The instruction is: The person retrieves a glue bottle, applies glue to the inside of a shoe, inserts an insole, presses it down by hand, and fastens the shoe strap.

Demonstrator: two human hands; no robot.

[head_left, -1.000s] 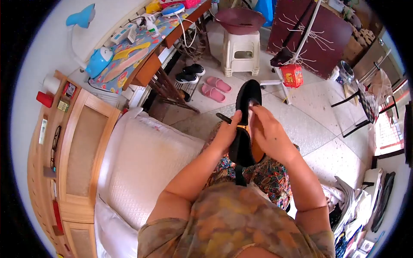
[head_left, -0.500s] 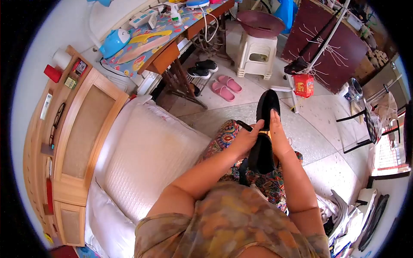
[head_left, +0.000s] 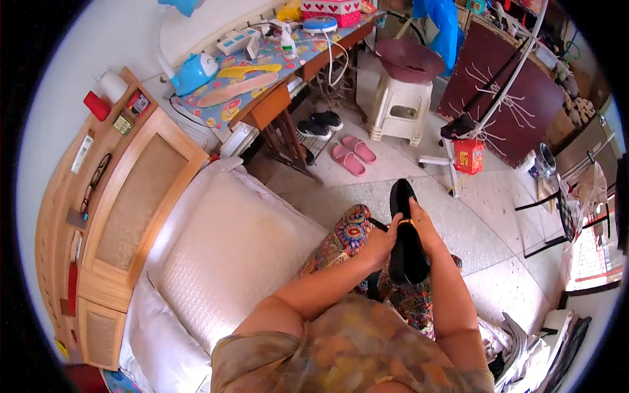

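A pair of black shoes point(head_left: 407, 254) is held above my lap, pressed together, with a yellow-orange band across the middle. My left hand point(head_left: 381, 247) grips them from the left side, and a thin black item point(head_left: 378, 224) sticks out beside its fingers. Along the right side of the shoes lies my right hand point(head_left: 424, 226), its fingers wrapped against them. Patterned trousers point(head_left: 354, 229) cover my legs beneath.
On the left are a bed point(head_left: 229, 255) and its wooden headboard point(head_left: 141, 196). A cluttered table point(head_left: 262, 108) stands ahead. Beyond are pink slippers point(head_left: 354, 155), black shoes on a rack point(head_left: 320, 124), a white stool point(head_left: 401, 108) with a basin point(head_left: 409, 60), and a chair point(head_left: 557, 209).
The shoes have turned in my hands and moved lower, so the gap between them no longer shows. My right hand has shifted from their opening to their side. The view has shifted too.
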